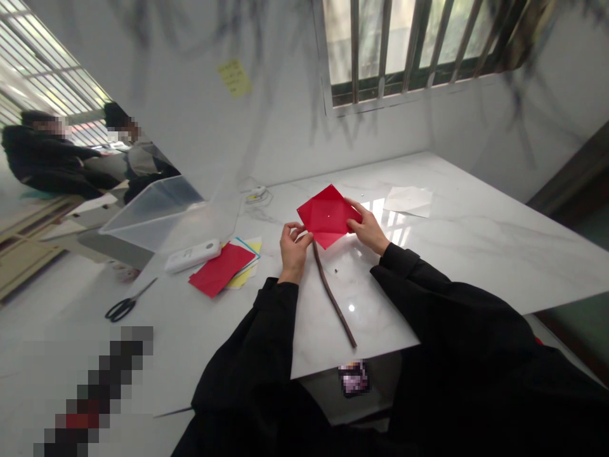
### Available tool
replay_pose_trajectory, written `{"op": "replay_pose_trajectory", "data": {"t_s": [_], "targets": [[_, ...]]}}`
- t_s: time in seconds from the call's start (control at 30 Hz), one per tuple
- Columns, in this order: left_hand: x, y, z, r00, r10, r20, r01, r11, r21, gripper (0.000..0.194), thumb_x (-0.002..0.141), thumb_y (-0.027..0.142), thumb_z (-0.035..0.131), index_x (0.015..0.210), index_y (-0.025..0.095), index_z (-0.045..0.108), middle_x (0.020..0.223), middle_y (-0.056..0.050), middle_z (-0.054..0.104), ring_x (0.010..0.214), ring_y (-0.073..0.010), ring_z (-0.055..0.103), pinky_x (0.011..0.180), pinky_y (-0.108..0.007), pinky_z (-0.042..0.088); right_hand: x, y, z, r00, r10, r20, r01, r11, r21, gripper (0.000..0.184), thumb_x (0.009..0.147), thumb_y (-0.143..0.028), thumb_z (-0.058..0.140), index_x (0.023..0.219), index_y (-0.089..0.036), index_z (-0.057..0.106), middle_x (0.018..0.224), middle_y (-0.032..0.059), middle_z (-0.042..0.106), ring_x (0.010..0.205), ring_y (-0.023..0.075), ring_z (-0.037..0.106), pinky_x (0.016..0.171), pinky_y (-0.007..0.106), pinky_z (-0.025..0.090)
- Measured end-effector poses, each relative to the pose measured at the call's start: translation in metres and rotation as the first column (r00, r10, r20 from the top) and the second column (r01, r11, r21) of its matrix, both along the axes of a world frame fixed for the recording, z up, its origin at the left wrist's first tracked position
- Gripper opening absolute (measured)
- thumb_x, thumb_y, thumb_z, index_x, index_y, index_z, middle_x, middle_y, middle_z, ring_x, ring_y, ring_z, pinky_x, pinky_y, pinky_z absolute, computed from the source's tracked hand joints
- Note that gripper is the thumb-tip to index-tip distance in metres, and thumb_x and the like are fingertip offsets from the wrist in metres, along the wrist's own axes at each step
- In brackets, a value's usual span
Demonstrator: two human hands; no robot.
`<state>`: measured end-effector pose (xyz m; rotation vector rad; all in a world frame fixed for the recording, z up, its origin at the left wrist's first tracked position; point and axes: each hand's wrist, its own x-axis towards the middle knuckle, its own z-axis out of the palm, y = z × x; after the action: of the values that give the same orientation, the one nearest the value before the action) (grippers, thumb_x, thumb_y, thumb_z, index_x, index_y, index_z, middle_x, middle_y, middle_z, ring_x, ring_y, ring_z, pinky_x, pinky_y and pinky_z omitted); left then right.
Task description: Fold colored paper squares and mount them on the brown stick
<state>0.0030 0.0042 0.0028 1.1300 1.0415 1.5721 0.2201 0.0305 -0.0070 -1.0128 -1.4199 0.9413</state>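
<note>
A red square of paper, turned corner-up, is held above the white marbled table. Faint creases and small light dots mark it. My right hand pinches its right corner between thumb and fingers. At its lower left edge, my left hand has thumb and forefinger closed on the paper, right beside the top of a brown stick. The stick runs from there toward the table's near edge; whether the left fingers also grip it cannot be told. A tiny dark bit lies right of the stick.
To the left lie more coloured papers, a white glue gun-like device and black-handled scissors. Behind them stands a clear plastic bin. A white paper sheet lies at back right. Two people sit at far left.
</note>
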Motion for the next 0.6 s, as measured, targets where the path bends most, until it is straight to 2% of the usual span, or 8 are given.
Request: {"op": "replay_pose_trajectory", "data": {"t_s": [0.1,0.17,0.23,0.27,0.33,0.4,0.5,0.6], "targets": [[-0.0022,0.0036,-0.0042,0.999,0.011,-0.051,-0.008,0.998,0.059,0.03,0.064,0.018,0.078,0.077,0.02,0.051,0.087,0.001,0.067,0.079,-0.0126,0.064,0.074,-0.024,0.052,-0.0025,-0.0024,0.0032,0.998,-0.022,-0.059,0.019,0.999,-0.044,0.076,0.077,-0.017,0.058,0.153,-0.027,0.056,0.109,0.0051,0.076,0.078,0.0185,0.068,0.072,0.035,0.063],[-0.0027,0.0052,-0.0059,0.996,0.015,-0.085,-0.009,0.997,0.075,0.023,0.065,0.018,0.077,0.071,0.019,0.055,0.078,0.002,0.063,0.076,-0.0116,0.061,0.073,-0.022,0.05,-0.0034,-0.0043,0.0052,0.996,-0.011,-0.083,0.005,0.998,-0.067,0.074,0.077,-0.018,0.059,0.151,-0.025,0.057,0.1,0.0041,0.075,0.069,0.0162,0.064,0.067,0.034,0.062],[-0.0023,0.0057,-0.0063,0.994,0.013,-0.105,-0.006,0.998,0.069,0.014,0.067,0.019,0.076,0.075,0.018,0.066,0.079,0.0,0.066,0.075,-0.012,0.061,0.072,-0.023,0.05,-0.0037,-0.0054,0.006,0.996,-0.004,-0.089,-0.002,0.997,-0.073,0.072,0.077,-0.018,0.059,0.149,-0.024,0.06,0.092,0.003,0.074,0.065,0.0155,0.062,0.065,0.033,0.061],[-0.0019,0.0057,-0.0061,0.994,0.011,-0.11,-0.004,0.998,0.062,0.015,0.067,0.02,0.076,0.082,0.018,0.071,0.084,-0.001,0.07,0.076,-0.0125,0.062,0.073,-0.024,0.051,-0.0037,-0.0056,0.0058,0.997,-0.007,-0.081,0.001,0.998,-0.07,0.071,0.077,-0.018,0.059,0.147,-0.024,0.062,0.089,0.0025,0.074,0.064,0.0153,0.062,0.066,0.033,0.061],[-0.0011,0.0057,-0.0053,0.993,0.016,-0.12,-0.01,0.999,0.044,0.029,0.069,0.021,0.075,0.097,0.018,0.077,0.096,-0.005,0.075,0.078,-0.0136,0.064,0.072,-0.025,0.052,-0.0037,-0.005,0.0039,0.998,-0.012,-0.057,0.009,0.998,-0.056,0.068,0.076,-0.018,0.06,0.143,-0.025,0.066,0.091,0.0025,0.075,0.063,0.0149,0.062,0.065,0.033,0.061],[-0.001,0.006,-0.0045,0.989,0.038,-0.141,-0.034,0.999,0.03,0.039,0.069,0.021,0.075,0.108,0.018,0.079,0.105,-0.008,0.077,0.078,-0.0142,0.066,0.07,-0.026,0.052,-0.0036,-0.0035,0.001,0.999,-0.016,-0.029,0.015,0.999,-0.034,0.063,0.076,-0.018,0.06,0.138,-0.025,0.07,0.102,0.0036,0.076,0.064,0.0143,0.063,0.064,0.032,0.06],[-0.0023,0.0067,-0.0033,0.982,0.072,-0.177,-0.07,0.997,0.017,0.045,0.069,0.021,0.076,0.113,0.016,0.08,0.108,-0.01,0.079,0.078,-0.0152,0.067,0.067,-0.026,0.053,-0.0028,-0.0008,-0.0022,1.0,-0.028,0.006,0.028,1.0,0.001,0.057,0.076,-0.018,0.06,0.131,-0.025,0.074,0.117,0.0045,0.077,0.072,0.0154,0.066,0.069,0.032,0.061],[-0.0049,0.0061,-0.0009,0.978,0.047,-0.204,-0.046,0.999,0.012,0.043,0.067,0.019,0.077,0.11,0.016,0.082,0.104,-0.01,0.08,0.08,-0.0165,0.068,0.071,-0.027,0.055,-0.0005,0.0002,-0.0009,1.0,0.002,0.017,-0.002,1.0,-0.02,0.054,0.077,-0.016,0.06,0.128,-0.023,0.075,0.118,0.0058,0.078,0.082,0.0183,0.07,0.079,0.036,0.062]]}}
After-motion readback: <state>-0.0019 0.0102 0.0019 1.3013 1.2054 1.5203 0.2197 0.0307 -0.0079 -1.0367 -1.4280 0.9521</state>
